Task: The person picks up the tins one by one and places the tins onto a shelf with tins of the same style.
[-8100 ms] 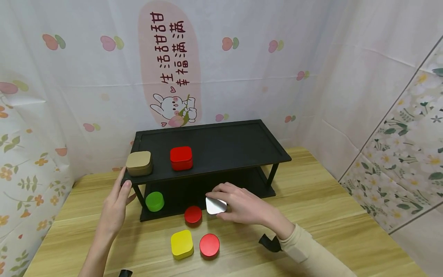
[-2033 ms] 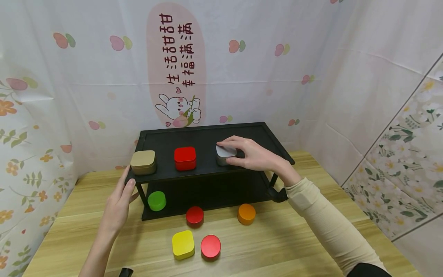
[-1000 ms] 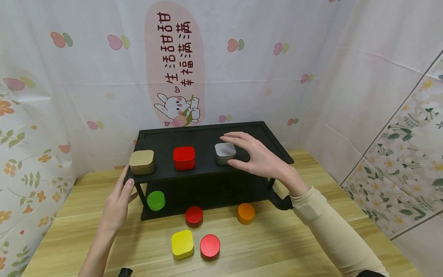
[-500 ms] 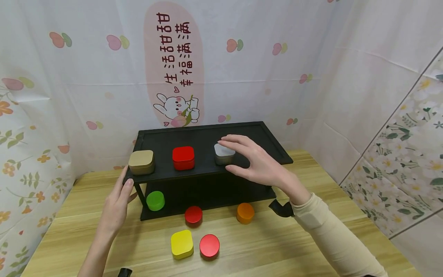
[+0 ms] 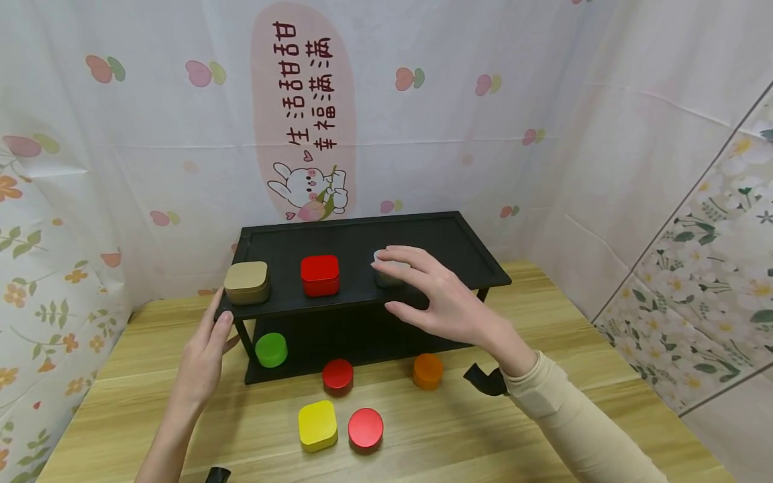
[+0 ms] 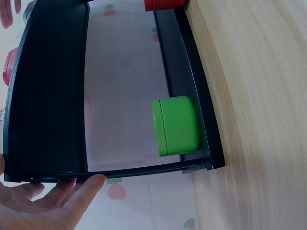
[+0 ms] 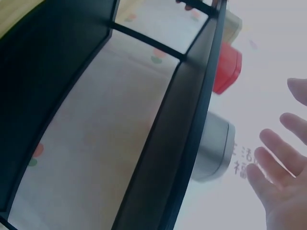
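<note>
A black two-tier shelf [image 5: 386,308] stands against the back curtain. On its top tier sit a beige square tin [image 5: 247,283], a red square tin [image 5: 320,276] and a silver square tin [image 7: 213,146]. My left hand [image 5: 202,359] holds the front left corner of the top tier, thumb in front and fingers along the side. My right hand [image 5: 443,295] is over the silver tin, fingers spread and nothing in them; in the head view it covers most of that tin. The right wrist view shows a gap between fingertips and tin. A green tin [image 6: 177,125] is on the lower tier's left end.
In front of the shelf, on the wooden table [image 5: 266,439], are two round red tins, one [image 5: 338,377] close to the lower tier and one [image 5: 365,429] nearer me. A yellow square tin [image 5: 317,426] and a round orange tin [image 5: 427,371] are there too.
The silver tin has gone from the table's side of the shelf up onto the top tier, and my right hand has let go of it. The left hand has stayed at the corner.
</note>
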`<state>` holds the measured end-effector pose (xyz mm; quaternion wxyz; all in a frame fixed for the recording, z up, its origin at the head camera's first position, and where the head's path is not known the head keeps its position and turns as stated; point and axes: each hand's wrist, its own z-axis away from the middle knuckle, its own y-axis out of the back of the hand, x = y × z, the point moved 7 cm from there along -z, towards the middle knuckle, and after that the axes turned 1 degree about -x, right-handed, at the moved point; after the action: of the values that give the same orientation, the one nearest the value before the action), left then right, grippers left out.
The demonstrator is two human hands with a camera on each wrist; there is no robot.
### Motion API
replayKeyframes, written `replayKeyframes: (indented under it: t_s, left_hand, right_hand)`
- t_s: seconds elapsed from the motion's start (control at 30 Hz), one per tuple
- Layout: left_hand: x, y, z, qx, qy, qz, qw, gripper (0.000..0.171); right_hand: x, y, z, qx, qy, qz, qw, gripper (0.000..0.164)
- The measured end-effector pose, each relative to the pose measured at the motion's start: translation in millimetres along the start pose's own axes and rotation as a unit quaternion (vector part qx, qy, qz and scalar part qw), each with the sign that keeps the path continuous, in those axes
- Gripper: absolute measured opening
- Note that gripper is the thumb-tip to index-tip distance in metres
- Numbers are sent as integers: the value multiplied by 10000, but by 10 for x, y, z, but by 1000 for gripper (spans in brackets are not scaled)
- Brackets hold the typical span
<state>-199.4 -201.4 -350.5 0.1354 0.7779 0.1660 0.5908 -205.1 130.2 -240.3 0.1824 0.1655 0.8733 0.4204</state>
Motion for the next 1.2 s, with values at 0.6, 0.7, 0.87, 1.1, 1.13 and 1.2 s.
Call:
replayKeyframes:
  t_s: [0.6, 0.7, 0.87, 1.1, 1.13, 1.2]
  left_hand:
    - [-7, 7, 5, -18, -1, -20, 10000, 57]
    - [-9, 8, 4, -16, 19, -2, 10000, 58]
    - [-15, 10, 4, 1, 6, 3, 10000, 57]
    - [-15, 8, -2, 25, -17, 0, 10000, 56]
    - [-16, 7, -3, 28, -11, 4, 10000, 55]
    - [-16, 6, -3, 37, -5, 8, 10000, 55]
  right_hand:
    - [-399, -297, -65, -166, 537, -176, 9983, 51]
    - [-445, -377, -87, -357, 609, -156, 9974, 51]
    - [-516, -493, -109, -722, 563, -100, 9958, 50]
    - [-598, -640, -110, -1085, 413, -220, 9930, 49]
    - [-613, -663, -112, -1128, 431, -213, 9925, 48]
    - [-645, -714, -114, -1239, 464, -190, 9910, 48]
